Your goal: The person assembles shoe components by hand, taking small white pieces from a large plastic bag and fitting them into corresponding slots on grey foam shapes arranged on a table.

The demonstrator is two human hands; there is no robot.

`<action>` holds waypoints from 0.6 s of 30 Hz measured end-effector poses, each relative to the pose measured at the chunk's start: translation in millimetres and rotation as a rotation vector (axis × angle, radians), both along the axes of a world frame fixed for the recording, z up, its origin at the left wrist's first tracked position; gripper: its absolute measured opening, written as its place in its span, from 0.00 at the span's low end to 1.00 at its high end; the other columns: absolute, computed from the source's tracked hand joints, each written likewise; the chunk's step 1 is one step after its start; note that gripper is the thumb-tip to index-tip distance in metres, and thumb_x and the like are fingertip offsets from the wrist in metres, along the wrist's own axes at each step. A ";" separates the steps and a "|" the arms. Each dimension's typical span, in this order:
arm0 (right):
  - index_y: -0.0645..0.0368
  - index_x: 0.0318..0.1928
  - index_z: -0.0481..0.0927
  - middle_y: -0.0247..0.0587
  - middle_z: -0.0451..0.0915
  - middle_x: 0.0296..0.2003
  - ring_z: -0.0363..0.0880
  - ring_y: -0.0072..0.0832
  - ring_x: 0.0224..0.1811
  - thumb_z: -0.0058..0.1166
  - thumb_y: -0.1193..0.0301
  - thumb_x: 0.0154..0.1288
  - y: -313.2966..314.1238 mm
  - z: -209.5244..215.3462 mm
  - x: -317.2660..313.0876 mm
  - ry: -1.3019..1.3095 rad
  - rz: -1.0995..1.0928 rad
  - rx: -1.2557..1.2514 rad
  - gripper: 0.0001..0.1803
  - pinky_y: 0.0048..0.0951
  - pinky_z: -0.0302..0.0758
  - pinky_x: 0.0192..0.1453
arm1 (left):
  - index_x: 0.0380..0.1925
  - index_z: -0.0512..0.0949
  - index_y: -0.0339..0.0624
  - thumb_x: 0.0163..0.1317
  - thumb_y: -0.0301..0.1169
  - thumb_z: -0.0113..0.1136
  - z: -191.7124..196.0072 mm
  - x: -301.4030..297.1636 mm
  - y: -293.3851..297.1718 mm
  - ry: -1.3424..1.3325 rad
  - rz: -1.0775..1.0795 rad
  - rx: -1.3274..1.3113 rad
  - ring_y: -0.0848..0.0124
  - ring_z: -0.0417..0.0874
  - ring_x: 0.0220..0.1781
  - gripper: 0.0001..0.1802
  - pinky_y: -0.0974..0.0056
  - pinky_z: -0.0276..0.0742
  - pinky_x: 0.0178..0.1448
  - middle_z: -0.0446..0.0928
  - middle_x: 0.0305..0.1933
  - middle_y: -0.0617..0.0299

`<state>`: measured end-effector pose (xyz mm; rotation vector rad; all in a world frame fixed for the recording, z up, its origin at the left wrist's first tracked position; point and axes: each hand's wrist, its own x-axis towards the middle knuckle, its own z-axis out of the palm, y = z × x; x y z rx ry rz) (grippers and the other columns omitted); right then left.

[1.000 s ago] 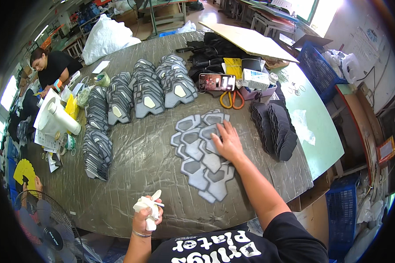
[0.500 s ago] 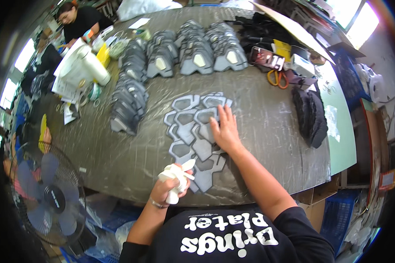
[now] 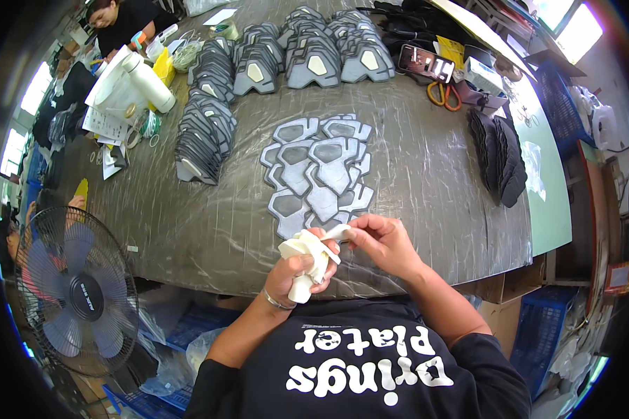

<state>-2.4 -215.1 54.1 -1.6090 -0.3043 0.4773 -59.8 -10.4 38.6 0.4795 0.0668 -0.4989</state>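
Note:
My left hand is closed round a bunch of small white flat pieces, which stick out between the fingers at several angles. Close beside it, my right hand pinches one white flat piece between thumb and fingertips, at the edge of the bunch. Both hands are above the table's near edge. Just beyond them lies an overlapping spread of grey shaped panels, each with a darker angular patch. The hands hide the nearest panels in part.
Overlapping rows of grey panels, some with cream patches, stand at the back of the table. Orange-handled scissors, a phone and black padded pieces are right; a white bottle and fan left. A co-worker sits back left.
My right hand has drawn back from the grey panels to my left hand and now pinches a white piece. The head view has shifted, so the table's things appear higher.

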 end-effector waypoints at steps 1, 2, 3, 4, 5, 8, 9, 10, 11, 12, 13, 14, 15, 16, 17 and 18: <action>0.68 0.49 0.78 0.35 0.83 0.34 0.79 0.18 0.34 0.53 0.74 0.70 -0.1 -1.6 -0.4 -0.002 -0.007 0.004 0.12 0.20 0.75 0.41 | 0.56 0.67 0.47 0.53 0.34 0.63 0.9 0.0 -1.2 -0.002 -0.007 0.004 0.67 0.75 0.33 0.29 0.72 0.69 0.21 0.73 0.47 0.53; 0.68 0.45 0.79 0.36 0.82 0.31 0.78 0.18 0.30 0.53 0.73 0.70 -0.4 -4.0 1.4 0.143 -0.104 0.128 0.10 0.20 0.75 0.38 | 0.60 0.65 0.48 0.54 0.33 0.63 1.4 1.5 -1.7 0.035 0.051 0.006 0.66 0.75 0.32 0.32 0.72 0.69 0.21 0.73 0.47 0.54; 0.67 0.41 0.80 0.36 0.82 0.28 0.78 0.18 0.27 0.54 0.72 0.70 -1.1 -5.3 3.4 0.287 -0.199 0.252 0.09 0.20 0.74 0.35 | 0.63 0.63 0.49 0.55 0.32 0.62 2.1 3.8 -1.9 0.072 0.109 0.008 0.65 0.75 0.32 0.34 0.72 0.69 0.21 0.73 0.47 0.54; 0.66 0.39 0.80 0.38 0.82 0.29 0.77 0.18 0.26 0.54 0.70 0.70 -2.5 -2.9 5.1 0.364 -0.238 0.296 0.10 0.20 0.73 0.32 | 0.67 0.59 0.47 0.56 0.30 0.61 4.8 7.0 -1.7 0.062 0.132 0.000 0.66 0.76 0.33 0.38 0.71 0.70 0.21 0.74 0.47 0.53; 0.66 0.39 0.80 0.38 0.82 0.29 0.77 0.18 0.26 0.54 0.70 0.70 -3.9 -5.0 5.5 0.365 -0.239 0.298 0.10 0.20 0.73 0.32 | 0.67 0.59 0.47 0.56 0.30 0.61 6.7 8.2 -0.5 0.062 0.131 0.002 0.66 0.76 0.33 0.38 0.71 0.70 0.21 0.74 0.47 0.53; 0.67 0.41 0.80 0.37 0.82 0.29 0.77 0.18 0.26 0.55 0.70 0.69 -7.4 -9.3 7.4 0.295 -0.211 0.269 0.10 0.19 0.73 0.33 | 0.67 0.58 0.42 0.57 0.30 0.61 12.0 12.9 0.4 0.033 0.078 0.135 0.70 0.77 0.34 0.38 0.71 0.72 0.22 0.75 0.48 0.53; 0.67 0.44 0.80 0.36 0.82 0.30 0.77 0.18 0.27 0.55 0.71 0.69 -7.7 -3.9 6.6 0.141 -0.151 0.175 0.10 0.19 0.73 0.33 | 0.66 0.59 0.39 0.57 0.30 0.61 15.2 13.9 -0.8 0.024 0.034 0.220 0.72 0.77 0.34 0.36 0.71 0.72 0.22 0.76 0.48 0.53; 0.67 0.46 0.80 0.34 0.81 0.31 0.77 0.18 0.27 0.54 0.72 0.69 -8.0 1.2 7.3 -0.013 -0.092 0.080 0.11 0.19 0.72 0.34 | 0.64 0.61 0.37 0.57 0.29 0.61 16.5 15.2 -1.7 0.017 -0.011 0.304 0.74 0.78 0.33 0.34 0.71 0.72 0.23 0.76 0.47 0.54; 0.67 0.46 0.80 0.34 0.81 0.31 0.77 0.18 0.27 0.54 0.72 0.69 -9.5 5.8 10.3 -0.013 -0.087 0.080 0.11 0.19 0.72 0.34 | 0.64 0.61 0.37 0.57 0.29 0.61 15.8 16.6 -2.0 0.017 -0.006 0.304 0.74 0.78 0.33 0.34 0.71 0.72 0.23 0.76 0.47 0.54; 0.66 0.47 0.80 0.34 0.81 0.31 0.76 0.18 0.29 0.54 0.72 0.69 -12.1 9.9 13.8 -0.148 0.000 0.001 0.11 0.20 0.73 0.35 | 0.62 0.63 0.37 0.58 0.29 0.61 14.5 17.3 -2.1 -0.001 -0.048 0.378 0.75 0.77 0.32 0.32 0.72 0.73 0.23 0.77 0.46 0.54; 0.66 0.48 0.80 0.33 0.80 0.31 0.76 0.18 0.30 0.55 0.73 0.69 -13.8 11.1 17.6 -0.283 0.089 -0.078 0.12 0.20 0.73 0.36 | 0.60 0.65 0.37 0.58 0.29 0.61 13.3 18.1 -2.2 -0.019 -0.088 0.452 0.76 0.77 0.31 0.29 0.72 0.73 0.23 0.77 0.46 0.55; 0.64 0.46 0.82 0.35 0.80 0.30 0.77 0.18 0.32 0.55 0.74 0.68 -15.7 7.3 18.3 -0.175 0.106 -0.004 0.10 0.22 0.74 0.37 | 0.56 0.68 0.37 0.58 0.28 0.60 13.8 19.6 -4.6 -0.005 -0.040 0.439 0.75 0.77 0.30 0.25 0.71 0.73 0.24 0.78 0.44 0.55; 0.64 0.46 0.82 0.35 0.80 0.30 0.77 0.18 0.32 0.55 0.74 0.68 -14.4 5.1 22.2 -0.173 0.108 -0.008 0.10 0.22 0.74 0.37 | 0.56 0.68 0.37 0.58 0.28 0.60 14.1 21.4 -5.6 -0.004 -0.039 0.435 0.75 0.77 0.30 0.25 0.71 0.73 0.24 0.78 0.44 0.55; 0.64 0.46 0.82 0.36 0.80 0.30 0.77 0.18 0.32 0.55 0.74 0.67 -11.9 3.0 25.8 -0.078 0.037 0.057 0.10 0.22 0.74 0.37 | 0.56 0.66 0.38 0.58 0.30 0.60 14.0 23.1 -6.1 0.021 -0.013 0.406 0.73 0.77 0.30 0.26 0.71 0.72 0.24 0.76 0.43 0.54; 0.63 0.45 0.83 0.36 0.79 0.29 0.77 0.19 0.32 0.56 0.74 0.66 -10.3 -0.8 30.4 0.016 -0.035 0.123 0.10 0.22 0.74 0.38 | 0.57 0.64 0.38 0.57 0.32 0.60 13.0 25.3 -6.4 0.044 0.014 0.378 0.71 0.76 0.30 0.28 0.71 0.70 0.24 0.75 0.42 0.53; 0.64 0.45 0.83 0.39 0.81 0.31 0.80 0.26 0.32 0.60 0.67 0.64 -10.6 -11.2 43.2 -0.090 -0.120 -0.115 0.14 0.26 0.75 0.38 | 0.57 0.64 0.38 0.57 0.32 0.60 11.0 26.9 -5.8 0.046 0.016 0.373 0.71 0.76 0.30 0.28 0.71 0.70 0.24 0.75 0.42 0.53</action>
